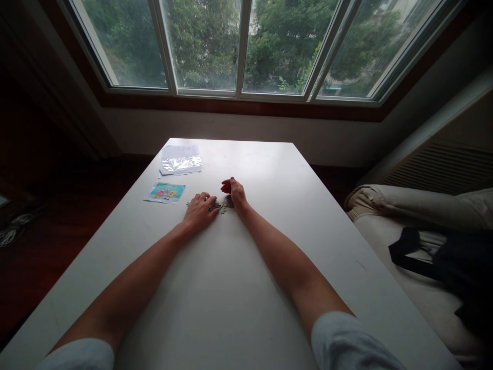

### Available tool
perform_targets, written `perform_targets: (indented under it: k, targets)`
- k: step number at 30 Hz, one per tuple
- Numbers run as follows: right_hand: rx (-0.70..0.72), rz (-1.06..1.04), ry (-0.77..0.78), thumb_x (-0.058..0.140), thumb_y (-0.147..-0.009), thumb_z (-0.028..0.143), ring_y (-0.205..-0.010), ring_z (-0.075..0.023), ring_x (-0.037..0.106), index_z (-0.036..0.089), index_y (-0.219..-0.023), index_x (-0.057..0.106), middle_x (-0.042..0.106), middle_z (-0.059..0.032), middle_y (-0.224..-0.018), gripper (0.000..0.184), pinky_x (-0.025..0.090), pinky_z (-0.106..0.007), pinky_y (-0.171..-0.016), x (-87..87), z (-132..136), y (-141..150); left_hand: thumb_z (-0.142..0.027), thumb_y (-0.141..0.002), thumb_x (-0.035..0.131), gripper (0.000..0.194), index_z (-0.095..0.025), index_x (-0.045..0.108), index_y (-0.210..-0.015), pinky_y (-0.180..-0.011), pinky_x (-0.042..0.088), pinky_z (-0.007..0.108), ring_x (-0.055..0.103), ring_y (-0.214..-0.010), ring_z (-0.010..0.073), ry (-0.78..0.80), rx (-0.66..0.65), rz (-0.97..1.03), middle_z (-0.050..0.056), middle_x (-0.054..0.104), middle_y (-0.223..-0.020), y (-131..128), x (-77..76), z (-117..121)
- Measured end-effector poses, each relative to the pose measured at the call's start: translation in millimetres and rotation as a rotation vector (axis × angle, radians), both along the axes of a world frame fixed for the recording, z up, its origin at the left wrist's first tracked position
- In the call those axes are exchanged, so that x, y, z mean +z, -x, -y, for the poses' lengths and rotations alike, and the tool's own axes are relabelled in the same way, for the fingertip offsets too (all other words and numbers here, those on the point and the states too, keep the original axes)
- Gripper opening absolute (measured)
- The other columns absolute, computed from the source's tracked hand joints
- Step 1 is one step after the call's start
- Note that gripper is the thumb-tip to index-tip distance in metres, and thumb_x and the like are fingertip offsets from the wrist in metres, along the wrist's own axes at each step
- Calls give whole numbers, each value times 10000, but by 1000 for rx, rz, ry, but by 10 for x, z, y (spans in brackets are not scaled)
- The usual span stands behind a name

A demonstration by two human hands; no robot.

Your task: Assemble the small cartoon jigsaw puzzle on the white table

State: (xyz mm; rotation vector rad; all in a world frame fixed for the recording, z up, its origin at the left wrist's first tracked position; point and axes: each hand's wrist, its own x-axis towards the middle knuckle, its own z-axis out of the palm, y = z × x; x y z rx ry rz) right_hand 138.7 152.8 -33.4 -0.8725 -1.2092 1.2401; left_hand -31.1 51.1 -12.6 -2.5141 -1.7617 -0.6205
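Note:
A small pile of colourful pieces, seemingly jigsaw puzzle pieces (217, 207), lies on the white table (239, 288). Over its left side rests my left hand (200, 209), palm down with fingers spread, covering part of the pile. My right hand (235, 193) stands on edge just right of the pieces, fingers curved and apart, with a dark shadow beneath it. Nothing shows in its grasp. To the left of my left hand is a small colourful picture sheet (168, 192) with cartoon-like figures on blue.
Farther back on the left lies a clear plastic bag (181, 160) on or around white paper. A window (241, 46) is beyond the table. To the right, a pale couch (379, 246) carries a dark bag or cloth with a strap (412, 259).

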Motion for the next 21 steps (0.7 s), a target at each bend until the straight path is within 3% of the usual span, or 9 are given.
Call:
perform_targets:
  k: [8, 21]
  targets:
    - [-85, 326, -165, 325, -979, 673, -726, -162, 644, 214, -892, 708, 687, -31, -746, 603, 499, -286, -729, 72, 210, 74, -425, -972, 526, 334, -270, 656, -1237, -953, 459, 411, 553, -1062, 276, 9, 29, 12, 94, 588, -1090, 33, 18, -20]
    - [-165, 359, -158, 298, -995, 645, -696, -163, 639, 214, -848, 693, 669, -24, -702, 603, 488, -283, -727, 129, 268, 64, -399, -1034, 406, 290, -262, 660, -1061, -808, 455, 317, 647, -939, 223, 39, 26, 136, 55, 686, -1044, 58, 69, -27]
